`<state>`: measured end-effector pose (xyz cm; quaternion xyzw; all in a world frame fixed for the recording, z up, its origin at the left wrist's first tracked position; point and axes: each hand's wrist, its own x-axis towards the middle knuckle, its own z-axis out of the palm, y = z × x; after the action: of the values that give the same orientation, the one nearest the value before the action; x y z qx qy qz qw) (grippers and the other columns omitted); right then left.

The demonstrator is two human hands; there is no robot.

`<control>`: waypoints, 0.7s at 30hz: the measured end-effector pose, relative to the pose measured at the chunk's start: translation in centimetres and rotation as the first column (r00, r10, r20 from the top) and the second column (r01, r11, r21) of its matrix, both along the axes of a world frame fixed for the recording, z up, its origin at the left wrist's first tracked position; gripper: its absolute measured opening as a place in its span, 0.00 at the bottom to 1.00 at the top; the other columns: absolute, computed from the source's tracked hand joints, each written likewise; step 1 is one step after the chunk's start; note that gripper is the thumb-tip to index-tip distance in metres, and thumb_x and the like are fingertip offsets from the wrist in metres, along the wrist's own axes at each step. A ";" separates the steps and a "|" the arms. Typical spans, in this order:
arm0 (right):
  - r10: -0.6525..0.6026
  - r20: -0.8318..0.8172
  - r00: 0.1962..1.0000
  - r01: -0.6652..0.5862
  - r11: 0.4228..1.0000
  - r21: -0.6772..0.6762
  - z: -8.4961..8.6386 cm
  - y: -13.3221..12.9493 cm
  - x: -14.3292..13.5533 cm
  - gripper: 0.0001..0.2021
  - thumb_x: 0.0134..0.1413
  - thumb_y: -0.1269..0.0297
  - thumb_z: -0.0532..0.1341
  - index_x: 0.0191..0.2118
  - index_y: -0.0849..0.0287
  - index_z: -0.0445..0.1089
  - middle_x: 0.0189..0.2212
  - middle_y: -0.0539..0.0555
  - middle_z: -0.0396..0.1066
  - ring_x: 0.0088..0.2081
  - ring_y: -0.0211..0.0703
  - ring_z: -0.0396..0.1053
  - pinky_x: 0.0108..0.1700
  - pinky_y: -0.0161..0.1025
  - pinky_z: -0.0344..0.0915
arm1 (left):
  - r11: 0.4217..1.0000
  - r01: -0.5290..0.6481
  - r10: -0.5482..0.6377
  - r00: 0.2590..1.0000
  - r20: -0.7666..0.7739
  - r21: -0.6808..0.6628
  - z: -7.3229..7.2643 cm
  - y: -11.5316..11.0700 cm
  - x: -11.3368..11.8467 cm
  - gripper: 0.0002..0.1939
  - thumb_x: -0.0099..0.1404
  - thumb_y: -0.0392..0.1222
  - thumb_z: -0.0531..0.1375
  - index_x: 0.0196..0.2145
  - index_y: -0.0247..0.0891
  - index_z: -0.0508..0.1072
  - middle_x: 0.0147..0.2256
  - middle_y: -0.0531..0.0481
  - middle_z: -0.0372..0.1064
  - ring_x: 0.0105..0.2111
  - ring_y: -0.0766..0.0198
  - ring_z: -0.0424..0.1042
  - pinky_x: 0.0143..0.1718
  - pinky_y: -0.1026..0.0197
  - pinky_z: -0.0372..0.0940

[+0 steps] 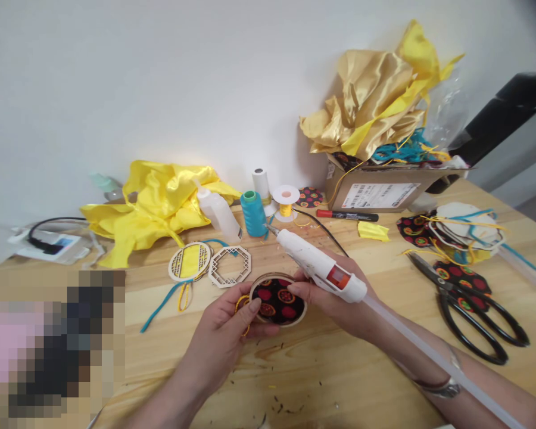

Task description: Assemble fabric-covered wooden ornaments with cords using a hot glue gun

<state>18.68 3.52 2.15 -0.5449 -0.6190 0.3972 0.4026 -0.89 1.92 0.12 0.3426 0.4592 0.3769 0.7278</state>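
Note:
Near the middle of the table, my left hand is closed on the left side of a round wooden frame backed with dark patterned cloth. A yellow cord loops out beside its fingers. My right hand holds a white glue gun, its nozzle pointing up and left, away from the cloth. The thumb and a finger of that hand also touch the frame's right edge. A long clear glue stick runs back from the gun over the right forearm.
Behind the hands stand a teal thread spool, a white bottle and a ribbon spool. Wooden frames lie left. Black scissors, cloth pieces and a cardboard box are right. Yellow cloth lies back left.

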 end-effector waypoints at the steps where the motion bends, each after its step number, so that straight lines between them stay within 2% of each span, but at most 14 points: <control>1: -0.002 0.004 1.000 0.002 1.000 -0.005 0.0 0.0 0.0 0.06 0.44 0.65 0.65 0.27 0.58 0.67 0.24 0.49 0.69 0.26 0.38 0.66 0.29 0.35 0.65 | 1.000 -0.004 0.004 1.000 0.002 0.001 -0.1 0.0 0.0 0.12 0.60 0.42 0.62 0.43 0.38 0.73 0.40 0.44 0.77 0.37 0.57 0.76 0.33 0.59 0.72; 8: 0.006 -0.030 1.000 -0.006 1.000 -0.006 -0.1 0.0 -0.1 0.06 0.44 0.66 0.65 0.27 0.58 0.67 0.24 0.48 0.68 0.26 0.38 0.66 0.29 0.35 0.65 | 0.998 -0.056 0.056 0.997 -0.052 0.008 -0.5 0.2 -0.1 0.17 0.53 0.39 0.67 0.42 0.37 0.72 0.37 0.47 0.78 0.32 0.58 0.77 0.28 0.60 0.73; 13: 0.048 -0.037 0.998 -0.047 0.998 0.035 -0.4 -0.2 -0.1 0.06 0.45 0.66 0.65 0.28 0.58 0.66 0.24 0.47 0.68 0.26 0.37 0.66 0.29 0.34 0.64 | 0.998 -0.055 0.055 0.996 -0.073 0.005 -0.5 0.2 -0.1 0.17 0.53 0.41 0.67 0.41 0.35 0.74 0.34 0.46 0.78 0.30 0.58 0.78 0.24 0.62 0.72; 19: 0.086 -0.219 0.972 -0.114 0.986 -0.119 0.4 0.2 0.2 0.12 0.39 0.60 0.70 0.28 0.59 0.68 0.24 0.48 0.69 0.26 0.38 0.66 0.28 0.35 0.65 | 1.000 -0.021 0.021 0.999 -0.042 0.010 -0.3 0.5 -0.5 0.15 0.54 0.40 0.67 0.40 0.34 0.75 0.33 0.45 0.78 0.29 0.59 0.77 0.23 0.65 0.72; 21: 0.100 -0.249 0.963 -0.131 0.985 -0.109 0.7 0.5 0.9 0.14 0.39 0.55 0.69 0.30 0.59 0.70 0.26 0.50 0.70 0.28 0.39 0.67 0.29 0.36 0.65 | 0.999 -0.032 0.032 0.999 -0.031 0.010 -0.2 0.8 -0.8 0.15 0.52 0.40 0.68 0.38 0.34 0.75 0.31 0.45 0.78 0.28 0.59 0.77 0.21 0.65 0.71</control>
<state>19.59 4.01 2.88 -0.4792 -0.5701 0.5215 0.4165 -1.67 2.69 -0.10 0.3445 0.4743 0.3853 0.7127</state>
